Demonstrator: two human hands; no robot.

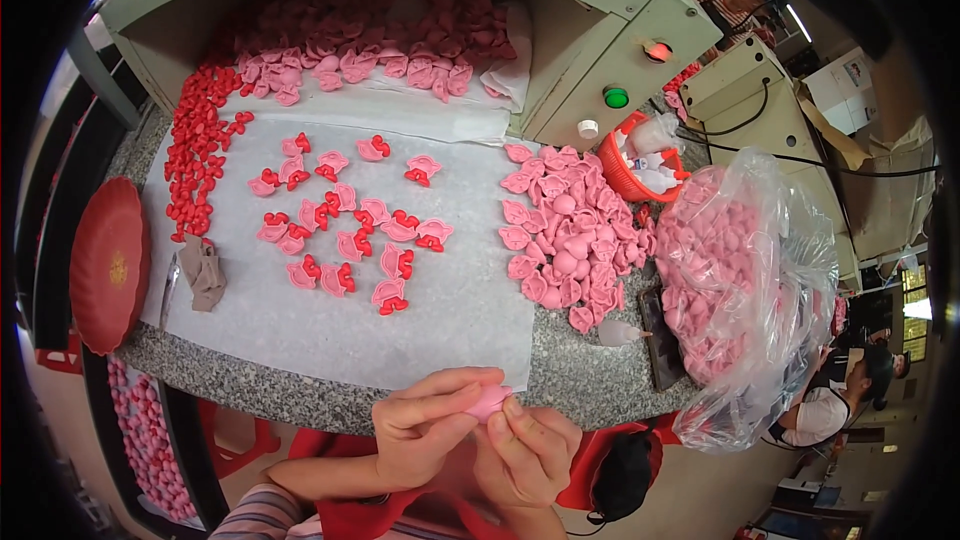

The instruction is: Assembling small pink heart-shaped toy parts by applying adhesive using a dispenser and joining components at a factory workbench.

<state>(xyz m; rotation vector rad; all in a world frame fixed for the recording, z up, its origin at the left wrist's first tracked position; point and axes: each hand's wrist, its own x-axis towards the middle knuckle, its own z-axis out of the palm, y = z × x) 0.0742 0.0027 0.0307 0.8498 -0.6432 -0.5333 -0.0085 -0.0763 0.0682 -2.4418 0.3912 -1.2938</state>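
Observation:
My left hand and my right hand meet at the near edge of the bench, and both grip one small pink plastic piece between the fingertips. On the white sheet ahead lie several pink pieces with red parts fitted. A heap of plain pink pieces sits to the right of the sheet. A strip of loose red parts runs along the sheet's left side.
A clear bag of pink pieces bulges at the right. A red basket with white bottles, a small white bottle, a round red lid, a grey cloth and a machine housing with buttons surround the sheet. Another person sits at right.

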